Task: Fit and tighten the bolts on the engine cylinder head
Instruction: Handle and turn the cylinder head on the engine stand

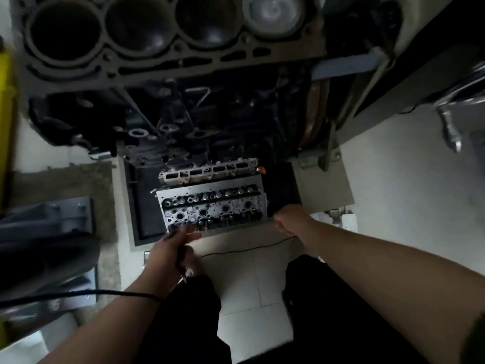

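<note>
Dim, blurry shot; fine detail on the cylinder head [212,206] is hard to read, bolts can't be picked out. It lies low in a dark tray [143,206] below the engine block [168,48], whose top is cut off by the frame. Left hand [175,245] at the head's near-left corner, fingers curled round a thin dark tool. Right hand [291,219] at the near-right corner, fingers hidden, so grip can't be told.
</note>
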The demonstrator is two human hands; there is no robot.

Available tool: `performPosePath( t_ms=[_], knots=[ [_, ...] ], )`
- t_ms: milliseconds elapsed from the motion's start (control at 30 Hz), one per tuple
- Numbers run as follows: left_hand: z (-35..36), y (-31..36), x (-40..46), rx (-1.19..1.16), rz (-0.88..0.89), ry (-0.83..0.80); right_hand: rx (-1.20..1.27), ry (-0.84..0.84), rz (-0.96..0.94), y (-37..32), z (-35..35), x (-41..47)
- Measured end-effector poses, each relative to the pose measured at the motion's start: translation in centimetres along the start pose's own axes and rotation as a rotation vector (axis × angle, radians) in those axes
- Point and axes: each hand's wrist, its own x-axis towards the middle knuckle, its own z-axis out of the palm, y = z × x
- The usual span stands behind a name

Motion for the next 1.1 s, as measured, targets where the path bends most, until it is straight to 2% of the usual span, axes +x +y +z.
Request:
performPosePath(
  t_ms=[167, 233, 400, 500, 633, 733, 833, 933, 1100],
  knots=[
    [-5.3, 0.4, 8.4, -0.030, 0.094, 0.045, -0.069, 0.205, -0.020, -1.6, 1.4, 9.7],
    [-7.2, 0.4, 11.7, -0.084, 0.115, 0.090, 0.020, 0.249, 0.004, -2.1, 1.8, 12.5],
    [-11.0, 0.1, 19.2, 0.020, 0.165, 0.369, 0.246, 0.338, -0.054, -1.7, 3.2, 18.2],
    [-11.8, 0.4, 22.3, 0.049, 0.199, 0.404, 0.177, 0.332, -0.049, -1.9, 4.0, 20.4],
    [-11.8, 1.3, 24.4, 0.146, 0.236, 0.482, 0.028, 0.421, -0.066, -1.7, 4.0, 22.2],
    [-11.5, 0.6, 25.1, 0.144, 0.213, 0.404, 0.021, 0.401, -0.062, -0.7, 3.8, 22.4],
    [-11.6, -0.2, 25.4, 0.110, 0.113, 0.308, -0.008, 0.392, -0.084, -0.4, 3.7, 22.0],
    [-11.0, 0.4, 25.5, 0.065, 0.093, 0.242, -0.009, 0.298, -0.140, -0.2, 3.3, 21.5],
    [-10.0, 1.3, 25.2, 0.021, 0.225, 0.261, -0.377, 0.202, -0.274, 1.0, 3.6, 20.7]
  ],
)
